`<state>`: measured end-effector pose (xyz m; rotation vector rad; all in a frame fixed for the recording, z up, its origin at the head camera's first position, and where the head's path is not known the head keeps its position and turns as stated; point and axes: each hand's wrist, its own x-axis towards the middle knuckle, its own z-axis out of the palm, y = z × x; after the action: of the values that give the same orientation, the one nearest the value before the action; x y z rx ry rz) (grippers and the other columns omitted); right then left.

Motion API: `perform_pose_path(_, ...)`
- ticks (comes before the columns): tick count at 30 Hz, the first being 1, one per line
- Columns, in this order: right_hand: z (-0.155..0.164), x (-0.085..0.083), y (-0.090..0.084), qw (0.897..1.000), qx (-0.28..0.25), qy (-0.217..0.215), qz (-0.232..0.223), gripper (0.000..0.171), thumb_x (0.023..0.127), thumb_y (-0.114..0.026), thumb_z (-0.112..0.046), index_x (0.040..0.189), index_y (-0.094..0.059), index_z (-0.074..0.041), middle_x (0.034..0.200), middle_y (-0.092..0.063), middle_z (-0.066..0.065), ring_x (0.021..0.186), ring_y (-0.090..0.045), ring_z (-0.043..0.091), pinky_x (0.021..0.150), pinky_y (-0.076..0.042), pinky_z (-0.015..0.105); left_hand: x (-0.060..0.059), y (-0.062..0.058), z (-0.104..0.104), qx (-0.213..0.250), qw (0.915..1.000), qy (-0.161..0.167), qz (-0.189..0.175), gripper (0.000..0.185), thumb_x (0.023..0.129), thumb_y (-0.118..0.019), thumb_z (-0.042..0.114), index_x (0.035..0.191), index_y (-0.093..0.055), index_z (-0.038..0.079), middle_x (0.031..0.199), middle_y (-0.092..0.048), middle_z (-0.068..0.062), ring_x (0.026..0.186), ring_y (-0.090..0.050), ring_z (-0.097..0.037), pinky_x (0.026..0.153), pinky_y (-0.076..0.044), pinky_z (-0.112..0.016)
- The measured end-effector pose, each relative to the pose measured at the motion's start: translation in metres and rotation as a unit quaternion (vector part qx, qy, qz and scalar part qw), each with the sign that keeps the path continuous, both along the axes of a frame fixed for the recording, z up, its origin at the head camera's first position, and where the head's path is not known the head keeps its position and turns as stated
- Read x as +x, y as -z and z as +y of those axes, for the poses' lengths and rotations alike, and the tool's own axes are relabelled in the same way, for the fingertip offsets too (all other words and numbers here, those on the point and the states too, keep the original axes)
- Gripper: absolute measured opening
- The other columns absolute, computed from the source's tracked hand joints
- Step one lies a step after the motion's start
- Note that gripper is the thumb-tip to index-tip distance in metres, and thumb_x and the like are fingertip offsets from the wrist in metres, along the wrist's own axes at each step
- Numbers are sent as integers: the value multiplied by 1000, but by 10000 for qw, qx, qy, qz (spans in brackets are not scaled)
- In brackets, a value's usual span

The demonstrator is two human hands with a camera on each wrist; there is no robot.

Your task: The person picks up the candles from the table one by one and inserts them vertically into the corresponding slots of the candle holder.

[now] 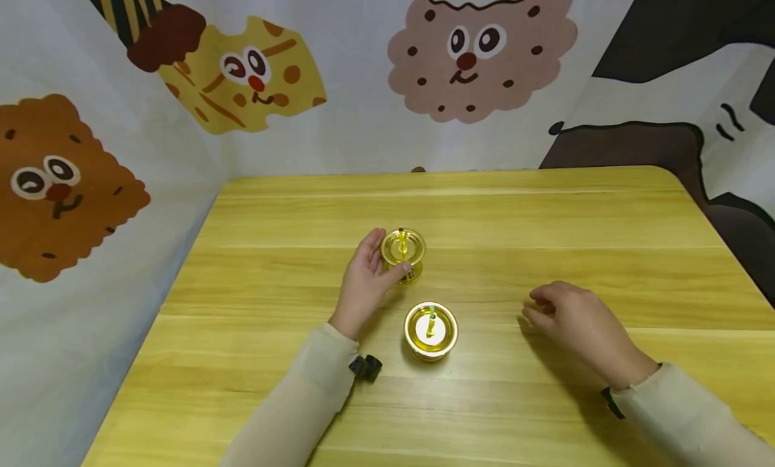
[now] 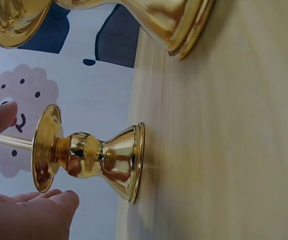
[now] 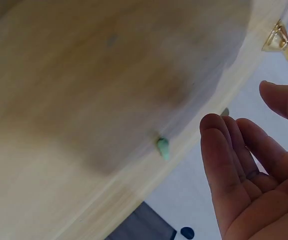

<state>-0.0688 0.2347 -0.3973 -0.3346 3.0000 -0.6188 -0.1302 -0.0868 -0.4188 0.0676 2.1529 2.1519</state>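
The cloth backdrop [image 1: 363, 117], printed with cartoon biscuit faces, is hanging soft and matte behind and beside the wooden bench [image 1: 545, 252], whose pale yellow top is showing long straight grain and a smooth finish.

The left hand [image 1: 366, 278] is curling loosely around the far candle holder [image 1: 403, 254], thumb and fingertips cupping its top dish; from the left wrist view they are sitting just at the dish's edge, and I cannot tell whether they are actually touching it, so no firm grip is showing. The right hand [image 1: 575, 319] is hovering relaxed and empty to the right of the near candle holder [image 1: 431, 331], fingers gently bent.

Both holders are standing upright near the middle of the bench, one just behind the other. Each is polished gold-coloured metal with a flared round foot, a bulbous narrow waist and a shallow dish on top. They are probably rigid, fairly light and slippery from the mirror finish, so the waist, under the dish, is looking like the surest place to pinch.

A thin yellow candle [image 1: 402, 241] is standing in the far holder and another with a green tip [image 1: 432, 324] in the near one; both are likely brittle.
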Motion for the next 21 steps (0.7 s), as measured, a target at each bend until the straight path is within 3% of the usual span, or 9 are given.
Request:
perform_pose_path(8, 12, -4, 2, 9993, 269, 84, -246, 32, 91, -76, -23, 108, -73, 4, 95, -69, 11, 82, -66, 25, 70, -57, 47, -7, -1, 6, -92, 9999, 66, -98, 93, 86, -80, 6, 158, -21, 1, 163, -26, -11, 149, -27, -21, 118, -27, -31)
perform_pose_path(13, 19, -6, 3, 9978, 653, -9, 81, 29, 90, -75, -20, 105, -72, 5, 92, -66, 12, 79, -65, 27, 69, -57, 49, -12, 0, 7, -211, 9997, 73, -25, 93, 85, -80, 6, 158, -22, 1, 163, -26, -11, 148, -28, -20, 118, -28, -31)
perform_pose_path(17, 27, -10, 5, 9949, 992, -82, 184, 17, 90, -74, -17, 85, -69, -1, 80, -59, 8, 66, -56, 19, 58, -52, 40, -15, 1, 9, -237, 9996, 110, 71, 90, 85, -79, 2, 157, -23, -1, 163, -26, -15, 147, -30, -21, 117, -29, -32)
perform_pose_path(21, 31, -13, 6, 9938, 1087, -42, -250, 29, 93, -69, -18, 68, -55, -13, 69, -49, 1, 59, -43, 15, 53, -41, 32, -17, 2, 10, -518, 9986, 111, 44, 88, 86, -79, 4, 156, -26, 0, 161, -30, -15, 144, -37, -22, 116, -33, -35)
